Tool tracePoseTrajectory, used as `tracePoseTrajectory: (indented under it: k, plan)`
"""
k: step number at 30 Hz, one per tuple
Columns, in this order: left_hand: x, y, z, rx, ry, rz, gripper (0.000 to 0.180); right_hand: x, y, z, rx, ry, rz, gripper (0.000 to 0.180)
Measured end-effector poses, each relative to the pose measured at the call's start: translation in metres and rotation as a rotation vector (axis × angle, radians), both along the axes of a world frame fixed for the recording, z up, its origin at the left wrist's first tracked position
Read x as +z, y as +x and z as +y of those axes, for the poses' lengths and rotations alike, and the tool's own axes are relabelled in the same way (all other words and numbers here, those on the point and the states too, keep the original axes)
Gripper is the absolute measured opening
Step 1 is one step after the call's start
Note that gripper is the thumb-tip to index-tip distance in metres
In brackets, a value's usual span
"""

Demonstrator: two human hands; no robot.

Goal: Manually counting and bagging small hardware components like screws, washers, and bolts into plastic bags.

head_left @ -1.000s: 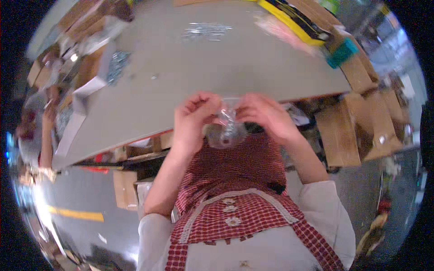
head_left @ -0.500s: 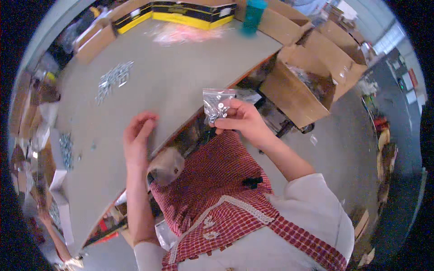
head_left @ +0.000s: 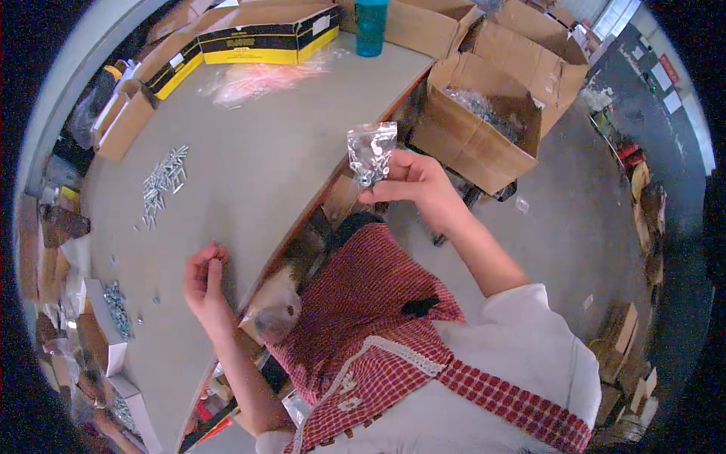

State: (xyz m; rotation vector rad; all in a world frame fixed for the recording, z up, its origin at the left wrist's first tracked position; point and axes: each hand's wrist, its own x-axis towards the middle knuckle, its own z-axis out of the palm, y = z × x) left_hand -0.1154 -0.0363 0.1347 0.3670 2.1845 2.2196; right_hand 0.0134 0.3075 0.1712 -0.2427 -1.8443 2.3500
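Observation:
My right hand (head_left: 423,185) pinches a small clear zip bag (head_left: 371,147) near its lower side, thumb below and fingers behind. Small metal washers or nuts have gathered toward the bottom of the bag, which hangs upright above the table's edge. My left hand (head_left: 206,281) is low over the tabletop, its fingers curled in against the thumb; whether anything is between them I cannot make out. Beyond it on the grey table (head_left: 249,159) lies a loose heap of silvery screws (head_left: 164,184). A pile of small bluish metal fasteners (head_left: 117,306) spills from a box to the left.
Flat clear and pinkish plastic bags (head_left: 261,79) lie before a black-and-yellow carton (head_left: 257,47) at the back. A teal tumbler (head_left: 371,29) stands beside them. An open cardboard box (head_left: 469,144) with plastic bags inside is right of the table. Another person's arm (head_left: 113,431) shows lower left.
My left hand has come down and nearer me, its fingers drawing together. The right hand still holds the bag, slightly farther right. The whole view has turned, shifting the table things leftward.

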Motion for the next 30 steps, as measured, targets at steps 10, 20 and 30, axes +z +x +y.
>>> tracePoseTrajectory:
  k: [10, 20, 30]
  plan:
    - [-0.005, -0.003, 0.008, 0.040, -0.017, 0.051, 0.014, 0.006, 0.003, 0.012, -0.048, -0.143, 0.018, 0.034]
    - [0.002, 0.003, 0.002, 0.207, 0.109, 0.019, 0.025, -0.004, -0.029, 0.124, -0.413, -0.420, 0.285, 0.037]
    - [0.002, 0.006, 0.003, 0.152, -0.021, 0.132, 0.020, -0.032, -0.248, 0.067, -0.586, 1.819, 0.222, 0.025]
